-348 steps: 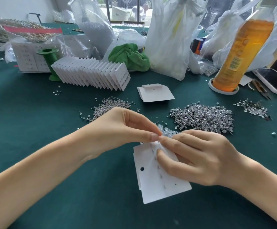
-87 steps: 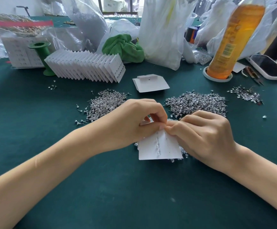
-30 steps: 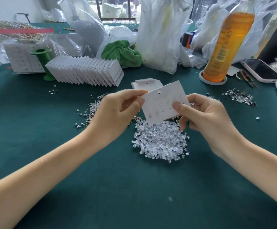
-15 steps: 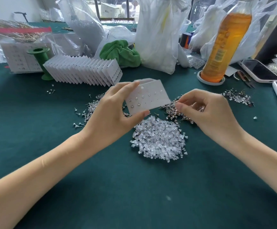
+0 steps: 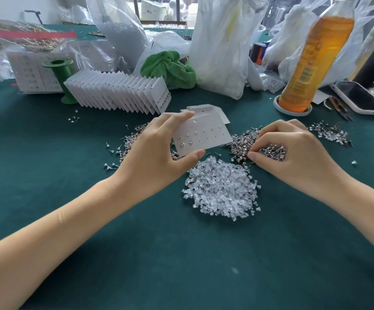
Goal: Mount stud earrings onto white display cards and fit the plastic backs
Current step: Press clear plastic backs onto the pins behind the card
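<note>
Left hand [image 5: 157, 157] pinches the part-filled display card [image 5: 200, 137] by its edges above the worktop [image 5: 181, 265], right hand [image 5: 293, 153] grip curled into the stud pile [image 5: 257, 146]; risks: snagging several tangled studs, or tilting the card and loosening mounted ones.

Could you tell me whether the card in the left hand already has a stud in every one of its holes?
No, the card pinched by the left hand carries studs only toward its left side; several holes on its right are bare.
</note>
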Available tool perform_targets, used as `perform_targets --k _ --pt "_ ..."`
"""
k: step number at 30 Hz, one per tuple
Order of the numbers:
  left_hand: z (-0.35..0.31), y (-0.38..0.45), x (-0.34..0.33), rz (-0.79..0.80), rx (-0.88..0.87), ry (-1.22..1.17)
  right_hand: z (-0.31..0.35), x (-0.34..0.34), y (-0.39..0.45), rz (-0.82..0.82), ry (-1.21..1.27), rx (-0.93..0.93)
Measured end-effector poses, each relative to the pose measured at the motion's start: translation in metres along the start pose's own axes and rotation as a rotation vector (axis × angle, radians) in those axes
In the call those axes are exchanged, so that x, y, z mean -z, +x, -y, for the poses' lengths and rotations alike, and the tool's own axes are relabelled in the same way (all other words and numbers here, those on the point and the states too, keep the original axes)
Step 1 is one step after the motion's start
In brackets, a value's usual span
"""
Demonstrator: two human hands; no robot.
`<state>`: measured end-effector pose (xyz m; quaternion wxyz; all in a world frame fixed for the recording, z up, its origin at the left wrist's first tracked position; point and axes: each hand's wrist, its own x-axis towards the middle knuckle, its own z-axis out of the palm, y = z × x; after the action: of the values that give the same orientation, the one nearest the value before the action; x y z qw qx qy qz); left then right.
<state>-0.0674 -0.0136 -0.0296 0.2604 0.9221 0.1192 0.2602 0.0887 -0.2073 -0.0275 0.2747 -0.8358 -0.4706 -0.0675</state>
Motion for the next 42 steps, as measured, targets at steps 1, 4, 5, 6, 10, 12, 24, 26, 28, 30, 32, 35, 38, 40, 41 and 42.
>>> perform_targets --k 1,4,5,6,10,12,24,26,28,30,32,35,38,40,41,42 --pt "-0.001 0.000 0.000 0.005 0.000 -0.002 0.000 0.002 0.000 0.016 -0.005 -0.005" --pt "-0.002 -0.001 0.000 0.024 -0.001 0.005 0.001 0.004 -0.001 0.065 -0.046 -0.005" --pt "-0.001 -0.001 0.000 0.031 0.000 0.007 0.002 0.003 -0.002 0.079 -0.068 -0.001" --pt "-0.002 -0.001 0.000 0.036 0.001 0.008 0.003 0.001 -0.002 0.088 -0.086 0.003" --pt "-0.002 -0.002 0.000 0.048 -0.001 0.001 0.005 -0.003 -0.001 0.066 -0.071 -0.008" --pt "-0.002 -0.002 0.001 0.053 -0.001 0.003 0.005 -0.005 0.000 0.055 -0.060 -0.006" --pt "-0.004 -0.004 -0.001 0.100 -0.010 0.005 0.013 0.008 0.003 -0.036 0.347 -0.106" --pt "-0.005 -0.005 -0.002 0.112 -0.016 0.015 0.012 0.006 0.002 0.016 0.379 -0.155" --pt "-0.005 -0.005 -0.002 0.121 -0.021 0.016 0.009 0.005 0.002 0.054 0.406 -0.198" --pt "-0.005 -0.005 -0.002 0.128 -0.021 0.015 0.007 0.006 0.002 0.084 0.456 -0.226" --pt "-0.006 -0.005 -0.002 0.133 -0.023 0.015 0.007 0.009 0.003 0.108 0.507 -0.236" --pt "-0.006 -0.006 -0.002 0.142 -0.029 0.008 0.010 0.012 0.003 0.071 0.580 -0.226" --pt "-0.007 -0.006 -0.003 0.158 -0.042 0.000 0.015 0.015 0.002 -0.004 0.599 -0.173" --pt "-0.008 -0.007 -0.004 0.165 -0.065 0.004 0.020 0.015 0.000 -0.021 0.617 -0.128" --pt "-0.009 -0.007 -0.004 0.167 -0.076 0.006 0.023 0.015 -0.001 -0.021 0.601 -0.099" --pt "-0.010 -0.008 -0.004 0.168 -0.087 0.007 0.026 0.014 -0.003 -0.016 0.562 -0.072"
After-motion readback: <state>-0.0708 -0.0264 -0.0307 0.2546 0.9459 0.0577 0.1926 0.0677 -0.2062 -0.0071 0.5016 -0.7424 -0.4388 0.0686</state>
